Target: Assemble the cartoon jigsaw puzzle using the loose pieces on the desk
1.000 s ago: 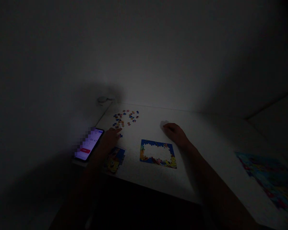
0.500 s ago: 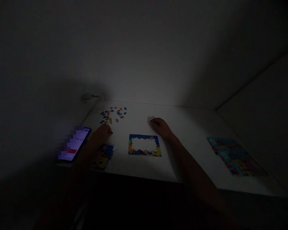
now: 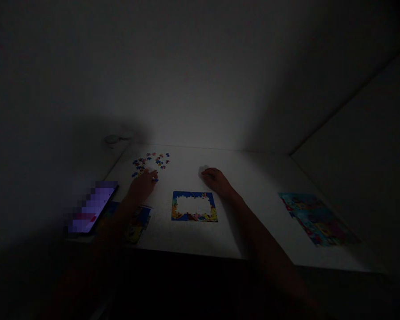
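My left hand (image 3: 144, 183) is at the near edge of a scatter of loose jigsaw pieces (image 3: 140, 163), its fingers bent. A small blue puzzle piece (image 3: 155, 180) shows at its fingertips, and the hand covers part of the pile. Closer to me and further right lies a partly assembled jigsaw puzzle (image 3: 194, 218), a rectangular border with a bare middle. Just beyond its upper right corner my right hand (image 3: 217, 181) rests on the table with its fingers curled together. Whatever those fingers may hold is hidden in the dim light.
A lit phone (image 3: 95, 206) lies at the table's left edge. Beside it, partly under my left forearm, is a colourful picture sheet (image 3: 140, 222). Another colourful picture (image 3: 320, 218) lies on the right of the white table (image 3: 253, 200). A wall rises behind.
My left hand has moved slightly away from me, over the near edge of the loose pieces, with the blue puzzle piece still at its fingertips. My right hand stays nearly in place. The view has shifted slightly.
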Demonstrator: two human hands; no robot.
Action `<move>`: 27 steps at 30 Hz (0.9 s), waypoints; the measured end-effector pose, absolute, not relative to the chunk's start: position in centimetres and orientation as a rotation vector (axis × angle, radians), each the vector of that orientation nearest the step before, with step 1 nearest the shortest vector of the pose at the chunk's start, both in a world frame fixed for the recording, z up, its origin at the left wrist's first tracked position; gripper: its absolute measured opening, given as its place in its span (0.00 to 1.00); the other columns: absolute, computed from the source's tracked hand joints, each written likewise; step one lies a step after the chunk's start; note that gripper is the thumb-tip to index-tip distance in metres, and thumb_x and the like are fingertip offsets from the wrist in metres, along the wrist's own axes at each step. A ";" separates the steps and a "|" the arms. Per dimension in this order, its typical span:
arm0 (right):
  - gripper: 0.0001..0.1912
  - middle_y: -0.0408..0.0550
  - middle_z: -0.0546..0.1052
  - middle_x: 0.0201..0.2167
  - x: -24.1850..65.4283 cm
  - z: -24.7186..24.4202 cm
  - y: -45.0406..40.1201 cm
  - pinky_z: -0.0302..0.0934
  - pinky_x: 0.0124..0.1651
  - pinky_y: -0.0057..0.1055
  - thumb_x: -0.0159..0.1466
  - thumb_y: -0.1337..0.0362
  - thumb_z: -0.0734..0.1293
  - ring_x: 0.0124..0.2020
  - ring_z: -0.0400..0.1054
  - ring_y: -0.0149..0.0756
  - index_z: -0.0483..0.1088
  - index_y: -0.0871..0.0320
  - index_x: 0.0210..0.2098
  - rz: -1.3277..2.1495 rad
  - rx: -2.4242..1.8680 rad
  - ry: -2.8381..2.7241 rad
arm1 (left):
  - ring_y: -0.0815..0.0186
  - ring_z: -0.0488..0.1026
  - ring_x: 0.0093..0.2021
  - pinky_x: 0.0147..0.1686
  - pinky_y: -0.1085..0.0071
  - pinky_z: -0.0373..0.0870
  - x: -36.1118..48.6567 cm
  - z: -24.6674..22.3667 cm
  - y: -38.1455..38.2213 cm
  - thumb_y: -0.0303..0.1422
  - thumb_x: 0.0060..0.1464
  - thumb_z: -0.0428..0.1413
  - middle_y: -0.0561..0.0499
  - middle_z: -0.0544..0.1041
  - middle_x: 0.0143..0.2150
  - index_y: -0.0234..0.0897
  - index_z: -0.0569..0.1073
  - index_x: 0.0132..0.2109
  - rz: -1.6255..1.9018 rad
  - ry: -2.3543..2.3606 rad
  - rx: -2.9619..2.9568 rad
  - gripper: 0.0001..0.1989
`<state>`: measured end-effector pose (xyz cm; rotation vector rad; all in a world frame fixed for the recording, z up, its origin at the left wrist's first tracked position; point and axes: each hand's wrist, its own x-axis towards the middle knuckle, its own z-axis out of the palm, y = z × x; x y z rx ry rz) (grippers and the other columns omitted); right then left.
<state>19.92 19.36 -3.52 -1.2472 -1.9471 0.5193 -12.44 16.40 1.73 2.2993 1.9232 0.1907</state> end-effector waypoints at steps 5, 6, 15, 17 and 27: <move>0.16 0.54 0.80 0.42 20.2 -4.1 19.6 0.64 0.53 0.44 0.64 0.52 0.63 0.47 0.72 0.47 0.78 0.56 0.39 0.476 -1.256 -1.972 | 0.56 0.72 0.52 0.51 0.63 0.67 -10.5 1.3 17.9 0.27 0.62 0.49 0.44 0.75 0.49 0.40 0.74 0.51 0.190 2.003 2.341 0.13; 0.16 0.54 0.80 0.42 20.2 -4.2 19.6 0.64 0.53 0.45 0.65 0.52 0.63 0.47 0.72 0.47 0.78 0.55 0.39 0.475 -1.255 -1.982 | 0.56 0.72 0.52 0.51 0.63 0.68 -10.2 1.2 18.2 0.27 0.62 0.49 0.44 0.74 0.50 0.41 0.73 0.52 0.194 2.019 2.341 0.14; 0.17 0.55 0.80 0.43 20.1 -4.6 19.6 0.65 0.54 0.47 0.64 0.52 0.63 0.48 0.73 0.48 0.78 0.55 0.39 0.432 -1.319 -1.976 | 0.55 0.72 0.51 0.50 0.62 0.68 -8.6 0.4 22.0 0.31 0.64 0.48 0.40 0.73 0.50 0.35 0.73 0.53 0.303 2.161 2.257 0.15; 0.17 0.56 0.79 0.43 20.2 -4.8 19.6 0.65 0.54 0.47 0.64 0.51 0.63 0.48 0.72 0.49 0.79 0.54 0.39 0.416 -1.341 -1.967 | 0.55 0.71 0.51 0.50 0.62 0.68 -8.2 0.1 22.4 0.31 0.64 0.48 0.40 0.73 0.50 0.36 0.75 0.50 0.340 2.155 2.259 0.14; 0.20 0.56 0.77 0.48 21.4 -6.0 19.9 0.66 0.54 0.47 0.64 0.46 0.64 0.50 0.71 0.49 0.79 0.53 0.41 0.426 -1.427 -2.012 | 0.52 0.66 0.58 0.57 0.54 0.63 -7.7 -2.1 22.9 0.35 0.64 0.51 0.41 0.71 0.57 0.40 0.74 0.55 0.599 2.126 2.224 0.15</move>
